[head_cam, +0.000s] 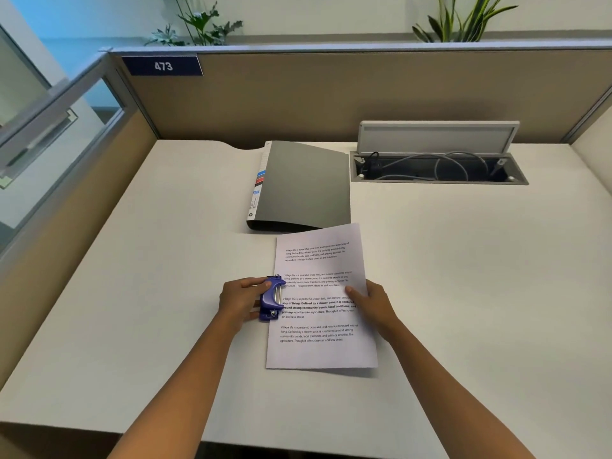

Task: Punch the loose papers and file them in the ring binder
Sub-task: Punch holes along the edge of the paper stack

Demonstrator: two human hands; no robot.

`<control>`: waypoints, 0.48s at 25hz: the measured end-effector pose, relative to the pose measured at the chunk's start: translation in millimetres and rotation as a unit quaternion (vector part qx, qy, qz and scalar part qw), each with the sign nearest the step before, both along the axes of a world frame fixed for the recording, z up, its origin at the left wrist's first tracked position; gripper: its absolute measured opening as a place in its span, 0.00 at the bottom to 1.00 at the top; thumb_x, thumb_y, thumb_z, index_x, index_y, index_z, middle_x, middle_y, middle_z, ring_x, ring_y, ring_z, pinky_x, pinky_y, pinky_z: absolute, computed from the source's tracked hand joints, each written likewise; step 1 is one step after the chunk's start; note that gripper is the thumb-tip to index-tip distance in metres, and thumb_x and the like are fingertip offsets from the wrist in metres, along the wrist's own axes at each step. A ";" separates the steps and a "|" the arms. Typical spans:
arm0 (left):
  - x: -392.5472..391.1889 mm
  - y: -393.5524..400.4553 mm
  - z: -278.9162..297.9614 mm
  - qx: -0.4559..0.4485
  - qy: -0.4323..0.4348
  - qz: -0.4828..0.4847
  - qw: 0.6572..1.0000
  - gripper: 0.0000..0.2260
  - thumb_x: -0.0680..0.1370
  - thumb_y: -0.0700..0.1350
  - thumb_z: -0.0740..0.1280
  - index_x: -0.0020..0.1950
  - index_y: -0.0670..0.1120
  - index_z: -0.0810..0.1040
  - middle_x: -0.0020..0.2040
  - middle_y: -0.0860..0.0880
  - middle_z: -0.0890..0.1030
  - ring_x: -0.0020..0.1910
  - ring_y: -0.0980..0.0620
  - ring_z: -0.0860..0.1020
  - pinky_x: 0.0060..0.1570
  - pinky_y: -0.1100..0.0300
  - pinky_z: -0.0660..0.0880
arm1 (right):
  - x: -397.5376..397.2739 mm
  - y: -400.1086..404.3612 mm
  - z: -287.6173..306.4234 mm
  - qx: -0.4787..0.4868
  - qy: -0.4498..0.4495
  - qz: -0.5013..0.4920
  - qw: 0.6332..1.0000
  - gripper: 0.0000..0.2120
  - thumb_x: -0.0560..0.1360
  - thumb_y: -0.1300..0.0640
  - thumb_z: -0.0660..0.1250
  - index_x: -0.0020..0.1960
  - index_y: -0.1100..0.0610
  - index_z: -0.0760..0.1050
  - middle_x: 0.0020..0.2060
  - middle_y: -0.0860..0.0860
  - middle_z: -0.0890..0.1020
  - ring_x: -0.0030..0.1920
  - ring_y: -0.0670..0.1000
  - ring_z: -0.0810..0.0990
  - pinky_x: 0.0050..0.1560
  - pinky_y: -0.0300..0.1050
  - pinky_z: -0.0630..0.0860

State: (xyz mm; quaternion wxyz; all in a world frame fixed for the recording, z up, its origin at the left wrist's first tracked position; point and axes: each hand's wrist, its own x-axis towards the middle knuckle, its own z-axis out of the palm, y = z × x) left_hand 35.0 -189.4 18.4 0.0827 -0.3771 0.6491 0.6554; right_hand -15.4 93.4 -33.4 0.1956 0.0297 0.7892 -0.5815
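Both forearms reach in from the lower edge of the view. The left hand (243, 298) is curled around the blue hole punch (271, 298), thumb on top near its handle, fingers wrapped along its left side. The punch sits at the left edge of the printed papers (319, 303), about midway along that edge, with the sheet edge inside its slot. The right hand (372, 303) holds the papers at the right edge, thumb lying flat on top of the sheet (the fingers below it are hidden). The papers lie flat on the pale desk (132, 276), their far corner just overlapping the near end of the grey ring binder (304, 187), which lies closed behind them, spine to the left. Right of the binder, a recessed cable tray (437, 170) in the desk has its lid (437, 137) raised; grey cables lie coiled inside. Tan partition panels (298, 94) enclose the desk; one bears a blue plate (162, 65) reading 473. Plants (198, 24) rise behind the partition.
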 end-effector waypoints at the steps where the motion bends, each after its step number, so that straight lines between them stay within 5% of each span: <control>1: 0.4 0.3 -0.4 -0.001 0.000 0.001 1.000 0.09 0.73 0.41 0.76 0.53 0.43 0.84 0.49 0.40 0.86 0.42 0.39 0.85 0.42 0.49 0.83 | -0.1 0.9 0.1 -0.001 -0.002 -0.001 1.000 0.13 0.79 0.51 0.67 0.60 0.55 0.81 0.52 0.50 0.86 0.51 0.52 0.85 0.57 0.54 0.81; 12: 1.0 2.5 -0.7 -0.023 -0.001 0.011 1.000 0.12 0.73 0.42 0.76 0.55 0.43 0.83 0.49 0.41 0.85 0.43 0.40 0.85 0.40 0.50 0.83 | 7.7 6.2 1.1 -0.028 -0.014 0.026 0.999 0.16 0.77 0.49 0.69 0.61 0.55 0.80 0.52 0.50 0.87 0.51 0.52 0.86 0.58 0.56 0.81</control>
